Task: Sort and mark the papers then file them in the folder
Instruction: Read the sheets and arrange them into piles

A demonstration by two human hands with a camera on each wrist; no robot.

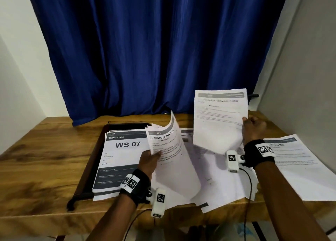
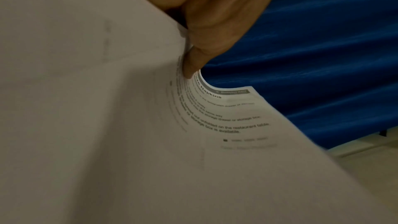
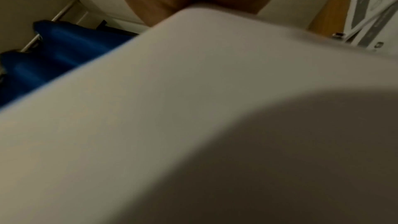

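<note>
My left hand [image 1: 149, 159] pinches the left edge of a curled bundle of sheets [image 1: 169, 150] headed "Organize Napkins", lifted off the table. The left wrist view shows my thumb [image 2: 193, 60] pressed on that bundle [image 2: 226, 117]. My right hand [image 1: 251, 128] holds a single printed sheet [image 1: 218, 119] upright by its right edge; its blank underside [image 3: 193, 108] fills the right wrist view. An open dark folder [image 1: 85, 177] lies at the left with a "WS 07" sheet [image 1: 125, 150] on top of a stack inside it.
Loose papers [image 1: 227, 182] are spread over the wooden table [image 1: 45, 159] under my hands. Another printed sheet [image 1: 294, 164] lies at the right. A blue curtain [image 1: 154, 50] hangs behind the table. Cables run from both wrist cameras over the front edge.
</note>
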